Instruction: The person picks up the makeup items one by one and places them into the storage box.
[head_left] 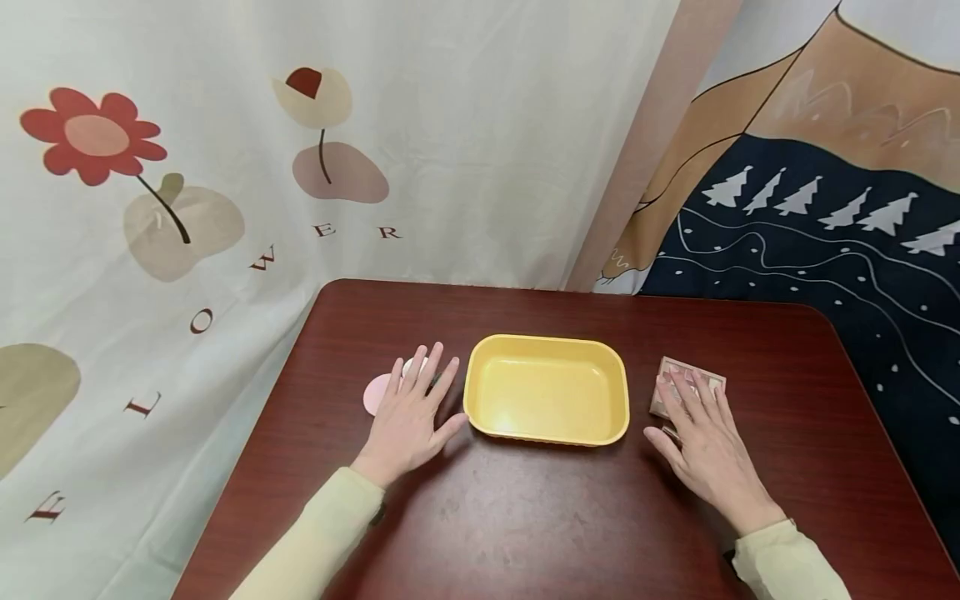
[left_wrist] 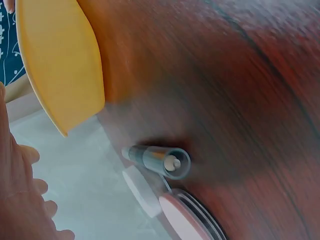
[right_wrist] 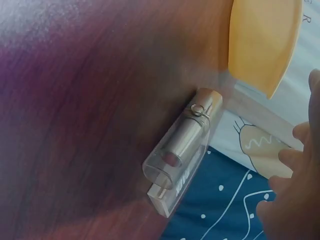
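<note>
Fingers spread, my left hand (head_left: 407,429) hovers palm down over a few small items left of the yellow tray; its thumb tip overlaps the tray's corner in the head view. Beneath it are a pink round compact (head_left: 377,394), a white disc (left_wrist: 142,191) and a small clear tube (left_wrist: 160,161) with a dark middle. To the tray's right, my right hand (head_left: 708,450) is likewise outstretched over a flat palette (head_left: 657,408), partly covering it. A clear-capped lipstick tube (right_wrist: 185,137) lies beside the palette in the right wrist view. Neither hand holds anything.
The shallow yellow tray (head_left: 547,396), with nothing in it, sits between the hands on a dark red-brown table (head_left: 525,533). Behind the table hang a white flower-print curtain (head_left: 480,150) and a dark blue tree-print cloth (head_left: 810,242).
</note>
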